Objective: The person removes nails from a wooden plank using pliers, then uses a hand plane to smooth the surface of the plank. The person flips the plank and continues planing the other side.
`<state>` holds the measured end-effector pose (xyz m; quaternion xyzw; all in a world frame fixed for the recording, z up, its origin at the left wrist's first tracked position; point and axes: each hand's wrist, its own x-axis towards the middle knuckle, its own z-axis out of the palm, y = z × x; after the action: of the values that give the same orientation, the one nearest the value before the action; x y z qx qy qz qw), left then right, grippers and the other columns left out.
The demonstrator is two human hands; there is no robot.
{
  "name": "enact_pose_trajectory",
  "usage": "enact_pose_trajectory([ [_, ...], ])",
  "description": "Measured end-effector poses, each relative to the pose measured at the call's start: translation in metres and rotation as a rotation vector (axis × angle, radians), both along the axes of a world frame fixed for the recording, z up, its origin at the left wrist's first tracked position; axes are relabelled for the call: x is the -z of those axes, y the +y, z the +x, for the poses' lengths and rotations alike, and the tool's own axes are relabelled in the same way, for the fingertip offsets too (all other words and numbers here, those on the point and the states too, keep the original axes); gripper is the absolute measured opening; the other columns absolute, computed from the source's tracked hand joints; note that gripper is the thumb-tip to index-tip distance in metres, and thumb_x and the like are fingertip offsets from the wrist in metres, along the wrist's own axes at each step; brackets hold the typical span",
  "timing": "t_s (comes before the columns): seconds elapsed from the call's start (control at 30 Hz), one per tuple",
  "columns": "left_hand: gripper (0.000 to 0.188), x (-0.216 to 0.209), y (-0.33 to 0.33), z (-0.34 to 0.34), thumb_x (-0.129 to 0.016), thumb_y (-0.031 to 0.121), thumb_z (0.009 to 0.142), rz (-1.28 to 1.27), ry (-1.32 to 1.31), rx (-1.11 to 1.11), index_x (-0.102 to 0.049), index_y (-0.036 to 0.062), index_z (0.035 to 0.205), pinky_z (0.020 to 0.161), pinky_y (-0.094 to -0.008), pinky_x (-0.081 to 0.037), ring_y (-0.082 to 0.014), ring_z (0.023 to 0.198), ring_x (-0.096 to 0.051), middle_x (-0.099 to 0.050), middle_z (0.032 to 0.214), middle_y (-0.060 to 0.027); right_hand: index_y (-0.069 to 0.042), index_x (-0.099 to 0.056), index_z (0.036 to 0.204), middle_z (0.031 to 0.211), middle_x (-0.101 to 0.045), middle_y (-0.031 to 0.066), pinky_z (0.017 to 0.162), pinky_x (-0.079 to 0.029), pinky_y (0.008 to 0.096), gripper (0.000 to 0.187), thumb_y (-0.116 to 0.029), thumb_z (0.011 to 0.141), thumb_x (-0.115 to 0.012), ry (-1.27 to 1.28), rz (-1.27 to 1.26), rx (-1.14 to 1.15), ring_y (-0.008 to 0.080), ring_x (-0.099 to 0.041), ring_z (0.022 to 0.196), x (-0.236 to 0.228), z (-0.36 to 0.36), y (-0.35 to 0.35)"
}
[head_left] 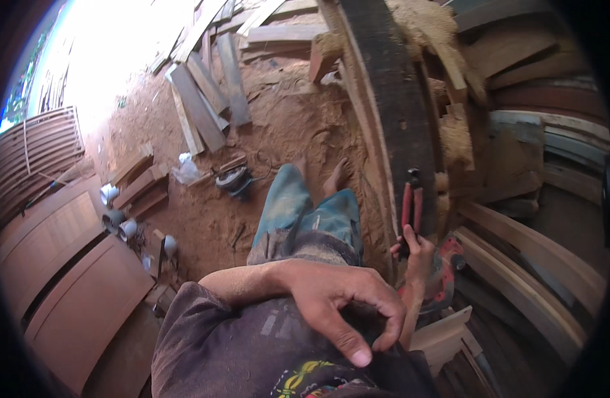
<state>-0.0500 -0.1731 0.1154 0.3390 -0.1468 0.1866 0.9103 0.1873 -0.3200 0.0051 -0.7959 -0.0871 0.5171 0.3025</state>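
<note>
My right hand [414, 252] grips a pair of red-handled pliers [411, 202] by the lower handles, jaws pointing up against a long dark plank [394, 99] on the workbench. My left hand [335, 302] reaches across my body and rests on my dark shirt [252, 351], fingers curled and a little apart, nothing visible in it. Below are my legs in dusty blue jeans [305, 209] and my bare feet on the sawdust-covered ground.
A red power tool [447, 265] lies just right of my right hand. A circular saw [234, 179] sits on the ground by my legs. Loose planks [205, 99] lie farther off. Brown door panels [73, 278] are stacked at left, curved boards [544, 265] at right.
</note>
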Motion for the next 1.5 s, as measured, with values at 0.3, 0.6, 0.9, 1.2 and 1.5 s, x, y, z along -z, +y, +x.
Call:
enact_pose_trajectory([
  [0.3,0.026,0.071,0.01,-0.03,-0.074,0.028,0.105,-0.093,0.524,-0.038,-0.07,0.0017,0.109,0.092,-0.0352,-0.051,-0.0169,0.101,-0.066,-0.07,0.102,-0.0054,0.002,-0.073,0.088,0.069,-0.072,0.0121,0.053,-0.049,0.0292,0.052,-0.049,0.099,-0.077,-0.1,-0.096,-0.012,0.0189,-0.067,0.056,0.003,0.005,0.016],
  [0.6,0.04,0.174,0.002,-0.055,-0.07,0.041,0.106,0.398,1.139,-0.293,-0.07,0.0014,0.114,0.087,-0.0387,-0.055,-0.0188,0.096,-0.069,-0.075,0.101,-0.0101,0.004,-0.072,0.086,0.067,-0.072,0.0141,0.055,-0.051,0.0293,0.05,-0.044,0.099,-0.078,-0.072,-0.081,0.047,0.02,-0.07,0.058,0.012,0.008,-0.005],
  [0.9,0.029,0.341,-0.063,-0.248,-0.076,0.031,0.102,-0.399,1.64,-0.665,-0.072,0.0045,0.113,0.072,-0.0327,-0.056,-0.0169,0.087,-0.07,-0.073,0.093,-0.007,0.001,-0.071,0.086,0.07,-0.071,0.0089,0.051,-0.053,0.029,0.053,-0.051,0.096,-0.081,-0.05,-0.037,0.042,0.0196,-0.073,0.059,0.013,0.008,-0.006],
  [1.2,0.029,0.359,-0.141,-0.325,-0.072,0.025,0.101,-0.836,1.784,-0.669,-0.067,0.0011,0.118,0.062,-0.0302,-0.055,-0.0181,0.083,-0.07,-0.072,0.101,-0.0088,0.001,-0.072,0.089,0.073,-0.07,0.0078,0.049,-0.05,0.0277,0.055,-0.053,0.093,-0.084,-0.1,-0.008,0.081,0.0183,-0.071,0.059,0.014,0.003,-0.006],
  [1.5,0.029,0.353,-0.111,-0.298,-0.071,0.028,0.104,-0.627,1.569,-0.654,-0.069,0.0041,0.121,0.08,-0.0345,-0.059,-0.0189,0.093,-0.071,-0.074,0.107,-0.0084,0.001,-0.071,0.089,0.069,-0.068,0.0075,0.049,-0.046,0.0272,0.053,-0.05,0.095,-0.083,-0.143,0.015,0.125,0.0173,-0.068,0.056,0.016,-0.003,-0.017],
])
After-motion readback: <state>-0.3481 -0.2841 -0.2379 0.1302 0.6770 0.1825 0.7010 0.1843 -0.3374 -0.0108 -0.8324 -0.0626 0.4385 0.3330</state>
